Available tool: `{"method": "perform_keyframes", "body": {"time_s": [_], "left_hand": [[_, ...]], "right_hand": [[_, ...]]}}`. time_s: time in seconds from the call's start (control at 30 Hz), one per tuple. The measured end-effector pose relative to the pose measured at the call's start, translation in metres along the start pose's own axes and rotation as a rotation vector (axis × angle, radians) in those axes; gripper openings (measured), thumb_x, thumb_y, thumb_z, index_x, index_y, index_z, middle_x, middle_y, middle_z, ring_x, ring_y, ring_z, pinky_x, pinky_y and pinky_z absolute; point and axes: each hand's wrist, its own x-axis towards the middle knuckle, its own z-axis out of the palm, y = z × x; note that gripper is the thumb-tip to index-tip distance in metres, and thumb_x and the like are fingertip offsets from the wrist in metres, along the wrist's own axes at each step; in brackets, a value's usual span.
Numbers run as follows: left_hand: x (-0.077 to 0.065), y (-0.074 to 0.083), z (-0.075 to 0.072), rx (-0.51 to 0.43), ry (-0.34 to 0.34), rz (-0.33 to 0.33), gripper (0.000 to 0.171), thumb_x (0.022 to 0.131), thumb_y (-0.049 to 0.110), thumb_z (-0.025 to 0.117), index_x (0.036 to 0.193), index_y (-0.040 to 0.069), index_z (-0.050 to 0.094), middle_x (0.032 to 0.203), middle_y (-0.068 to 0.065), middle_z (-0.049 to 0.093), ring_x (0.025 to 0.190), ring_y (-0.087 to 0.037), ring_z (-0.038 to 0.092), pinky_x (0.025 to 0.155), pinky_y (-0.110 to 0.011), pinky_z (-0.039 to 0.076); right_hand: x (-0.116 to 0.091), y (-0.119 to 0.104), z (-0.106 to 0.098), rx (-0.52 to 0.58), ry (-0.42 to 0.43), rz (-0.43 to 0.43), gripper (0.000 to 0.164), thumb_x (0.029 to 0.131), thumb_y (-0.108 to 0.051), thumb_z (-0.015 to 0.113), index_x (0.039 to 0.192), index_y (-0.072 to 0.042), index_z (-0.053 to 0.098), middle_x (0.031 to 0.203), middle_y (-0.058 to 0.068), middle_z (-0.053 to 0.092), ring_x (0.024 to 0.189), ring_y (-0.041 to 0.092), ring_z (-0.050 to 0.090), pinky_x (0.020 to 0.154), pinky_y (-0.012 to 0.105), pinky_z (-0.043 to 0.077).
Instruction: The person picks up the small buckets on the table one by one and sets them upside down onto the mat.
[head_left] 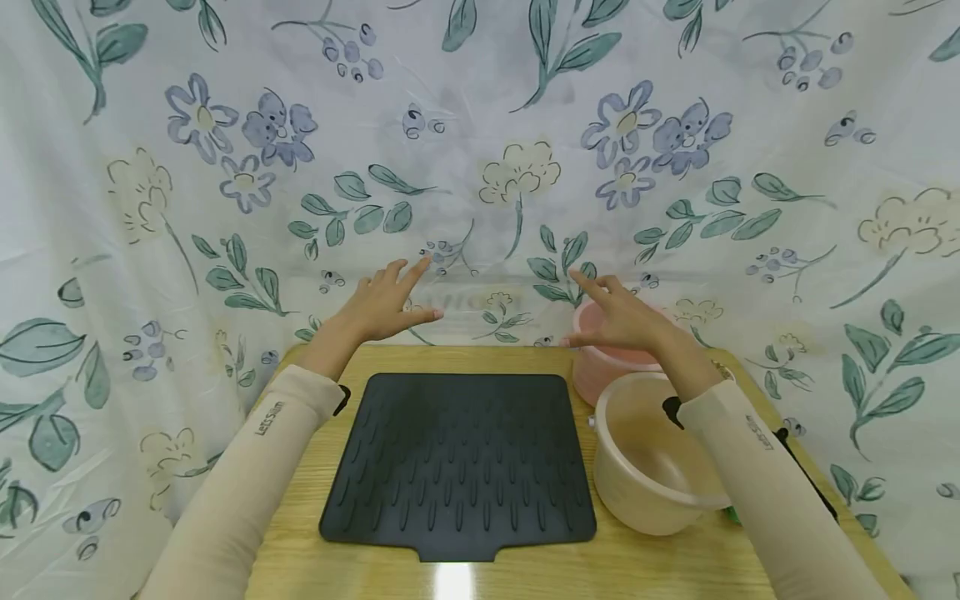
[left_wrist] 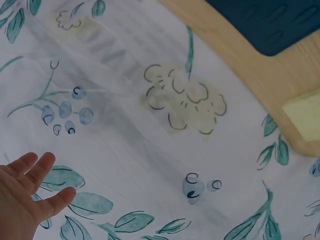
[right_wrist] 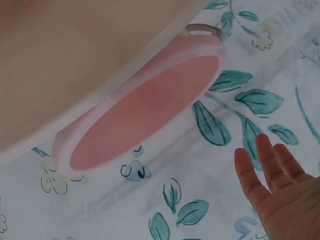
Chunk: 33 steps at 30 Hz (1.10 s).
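Both hands hold nothing and are raised with fingers spread. My left hand (head_left: 386, 304) hovers beyond the far left corner of a dark ridged mat (head_left: 457, 458). In the left wrist view that left hand (left_wrist: 25, 192) shows at the lower left against the flowered curtain. My right hand (head_left: 615, 317) overlaps a pink bucket (head_left: 592, 371) in the head view. The right wrist view shows the right hand (right_wrist: 285, 195) apart from the pink bucket (right_wrist: 145, 115). A cream bucket (head_left: 637, 492) stands under my right forearm, partly hidden by it.
The mat lies on a wooden table (head_left: 360, 575). A flowered curtain (head_left: 465, 167) hangs behind it and along both sides. A pale yellow block (left_wrist: 304, 117) sits near a table corner in the left wrist view. Something green (head_left: 732, 515) peeks out beside the cream bucket.
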Motion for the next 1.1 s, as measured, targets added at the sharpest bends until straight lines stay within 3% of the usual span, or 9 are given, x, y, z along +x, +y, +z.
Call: {"method": "perform_keyframes", "body": {"time_s": [0.17,0.43,0.6,0.8,1.0,1.1], "left_hand": [[-0.004,0.003,0.003,0.028,0.021,0.035,0.093,0.093,0.064,0.054,0.161,0.025,0.007,0.160,-0.025,0.020,0.144,-0.048,0.024,0.112,-0.071,0.015],[-0.016,0.006,0.009,0.015,0.037,0.078,0.094,0.092,0.063,0.057,0.161,0.026,0.005,0.162,-0.024,0.015,0.146,-0.046,0.022,0.113,-0.069,0.017],[-0.021,0.008,0.015,0.001,0.031,0.094,0.094,0.092,0.062,0.058,0.161,0.027,0.005,0.162,-0.022,0.016,0.144,-0.046,0.027,0.111,-0.068,0.021],[-0.026,0.012,0.018,-0.012,0.044,0.115,0.094,0.091,0.061,0.061,0.161,0.027,0.009,0.161,-0.022,0.020,0.140,-0.047,0.034,0.111,-0.068,0.024],[-0.032,0.015,0.019,-0.023,0.067,0.180,0.092,0.091,0.058,0.063,0.161,0.026,0.013,0.153,-0.021,0.033,0.122,-0.041,0.051,0.107,-0.065,0.033],[-0.036,0.015,0.020,-0.027,0.069,0.203,0.091,0.091,0.059,0.063,0.161,0.026,0.014,0.152,-0.020,0.035,0.110,-0.036,0.055,0.101,-0.061,0.039]], "right_hand": [[-0.003,-0.004,0.000,0.007,-0.033,-0.005,0.115,0.076,-0.067,0.074,0.160,-0.034,0.004,0.151,0.023,0.025,0.126,0.045,0.045,0.101,0.065,0.039],[-0.010,-0.008,-0.001,-0.133,-0.081,-0.030,0.112,0.073,-0.076,0.069,0.160,-0.031,0.014,0.147,0.020,0.035,0.102,0.031,0.062,0.082,0.047,0.053],[-0.016,-0.009,0.000,-0.076,-0.098,-0.049,0.112,0.075,-0.066,0.075,0.161,-0.027,0.015,0.145,0.023,0.034,0.117,0.038,0.056,0.091,0.054,0.050],[-0.025,-0.006,-0.001,-0.027,-0.078,-0.090,0.103,0.079,-0.051,0.079,0.159,-0.018,0.023,0.143,0.026,0.035,0.124,0.041,0.048,0.096,0.059,0.046],[-0.036,-0.001,0.001,-0.014,-0.034,-0.167,0.095,0.079,-0.037,0.083,0.155,-0.009,0.033,0.143,0.025,0.041,0.127,0.039,0.041,0.099,0.057,0.043],[-0.041,0.003,0.002,0.017,-0.058,-0.151,0.095,0.080,-0.036,0.082,0.154,-0.005,0.033,0.150,0.026,0.036,0.136,0.044,0.035,0.106,0.062,0.036]]}}
